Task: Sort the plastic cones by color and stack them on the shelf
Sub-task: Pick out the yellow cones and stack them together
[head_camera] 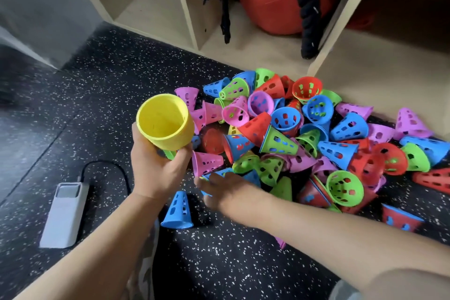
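Observation:
A heap of perforated plastic cones point(304, 134) in blue, green, red, pink and purple lies on the speckled black floor in front of a wooden shelf point(360, 73). My left hand point(158, 165) holds a stack of yellow cones point(165, 122), wide mouth facing me, with a bit of green showing beneath. My right hand point(226, 190) reaches palm down into the near edge of the heap, fingers over a blue cone point(219, 174); whether it grips it is unclear. One blue cone point(177, 209) stands alone on the floor between my forearms.
The shelf's left compartment point(155, 10) holds nothing visible. The middle one contains a red ball point(272, 5), black straps and a thick black rope. A white power bank point(65, 214) with a black cable lies on the floor at left.

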Tool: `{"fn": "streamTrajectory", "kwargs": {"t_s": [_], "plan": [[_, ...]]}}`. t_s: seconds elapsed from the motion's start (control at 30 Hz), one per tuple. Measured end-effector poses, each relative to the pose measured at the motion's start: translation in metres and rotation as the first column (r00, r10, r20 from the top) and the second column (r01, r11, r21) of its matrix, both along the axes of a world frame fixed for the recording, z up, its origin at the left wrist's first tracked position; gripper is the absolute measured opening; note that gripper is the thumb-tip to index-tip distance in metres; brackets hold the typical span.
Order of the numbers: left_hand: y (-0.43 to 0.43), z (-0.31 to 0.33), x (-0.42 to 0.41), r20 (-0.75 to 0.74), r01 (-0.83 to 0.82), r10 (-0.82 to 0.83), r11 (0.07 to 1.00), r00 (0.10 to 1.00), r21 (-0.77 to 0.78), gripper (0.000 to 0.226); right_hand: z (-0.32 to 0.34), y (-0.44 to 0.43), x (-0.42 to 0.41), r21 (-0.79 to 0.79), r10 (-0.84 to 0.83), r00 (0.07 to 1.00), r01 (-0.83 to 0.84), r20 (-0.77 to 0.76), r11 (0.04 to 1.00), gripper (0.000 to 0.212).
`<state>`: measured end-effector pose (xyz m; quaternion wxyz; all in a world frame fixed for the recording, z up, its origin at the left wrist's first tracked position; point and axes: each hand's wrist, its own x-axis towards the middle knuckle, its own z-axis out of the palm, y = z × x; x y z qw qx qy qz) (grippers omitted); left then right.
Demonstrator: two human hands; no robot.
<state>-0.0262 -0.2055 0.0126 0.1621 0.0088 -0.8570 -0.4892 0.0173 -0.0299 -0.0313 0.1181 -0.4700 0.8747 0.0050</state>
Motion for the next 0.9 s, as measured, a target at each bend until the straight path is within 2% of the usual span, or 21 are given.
{"fn": "streamTrajectory", "kwargs": {"t_s": [0.07,0.13,0.23,0.3,0.37,0.4,0.5,0.57,0.73,0.83,0.9], "plan": [[-0.001,-0.001,-0.002,0.004,-0.003,0.003,1.000,1.000,-0.008,0.065,-0.006,0.004,-0.007,0.028,0.006,0.998,-0.004,-0.068,1.000,0.025],[0.000,-0.001,-0.003,0.003,-0.006,0.006,1.000,1.000,-0.008,0.059,-0.009,0.015,-0.011,-0.013,-0.009,0.991,0.007,-0.137,1.000,0.019],[0.005,-0.002,-0.002,-0.005,0.004,-0.004,1.000,1.000,-0.002,0.060,-0.003,0.039,-0.009,-0.296,-0.214,0.971,0.174,-0.107,0.939,0.022],[0.011,-0.002,-0.001,-0.004,0.021,-0.021,1.000,1.000,0.003,0.061,0.009,0.057,-0.007,-0.502,-0.405,0.914,0.347,-0.008,0.793,0.013],[0.020,-0.002,0.001,-0.001,0.045,-0.045,0.999,0.999,0.002,0.060,0.022,0.079,-0.005,-0.664,-0.575,0.793,0.542,0.202,0.515,0.007],[0.025,-0.002,0.002,0.000,0.060,-0.060,0.998,0.998,0.000,0.061,0.031,0.091,-0.003,-0.687,-0.632,0.716,0.620,0.298,0.379,0.008],[0.042,-0.002,0.006,0.006,0.120,-0.119,0.993,0.993,-0.003,0.064,0.053,0.127,0.002,-0.643,-0.714,0.490,0.762,0.501,0.072,0.017],[0.054,-0.004,0.009,0.014,0.164,-0.164,0.986,0.986,-0.001,0.063,0.058,0.150,0.004,-0.590,-0.731,0.372,0.806,0.572,-0.052,0.027],[0.089,0.001,0.021,0.029,0.274,-0.275,0.961,0.961,0.037,0.062,0.059,0.190,0.010,-0.400,-0.728,0.105,0.883,0.678,-0.245,0.024],[0.106,0.000,0.025,0.050,0.317,-0.319,0.948,0.947,0.042,0.063,0.058,0.206,0.014,-0.350,-0.676,0.036,0.875,0.736,-0.335,0.035],[0.115,-0.002,0.027,0.051,0.348,-0.350,0.937,0.935,0.037,0.064,0.055,0.214,0.015,-0.334,-0.639,0.008,0.858,0.769,-0.391,0.022]]}}
